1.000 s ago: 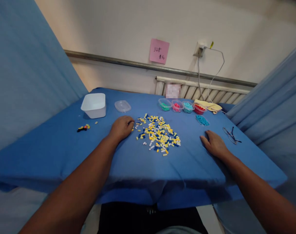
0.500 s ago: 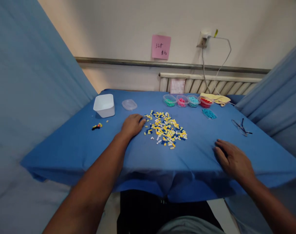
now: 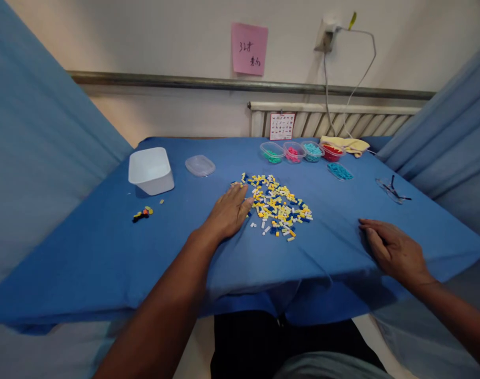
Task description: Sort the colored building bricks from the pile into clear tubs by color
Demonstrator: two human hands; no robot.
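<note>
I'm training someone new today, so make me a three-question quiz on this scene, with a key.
1. Which hand is nearer the pile of small yellow, white and dark-blue plastic bricks?
2. True or false: the white box-shaped plastic tub stands left of that pile.
3. The clear plastic bowl nearest the crumpled yellow cloth holds pieces of which colour: (a) green, (b) pink, (c) red?

Key: 1. left hand; 2. true; 3. c, red.

Premises appear clinical: blue curtains (image 3: 30, 158) at nine and three o'clock, wall rail (image 3: 165, 80) at twelve, radiator (image 3: 311, 125) at one.
</note>
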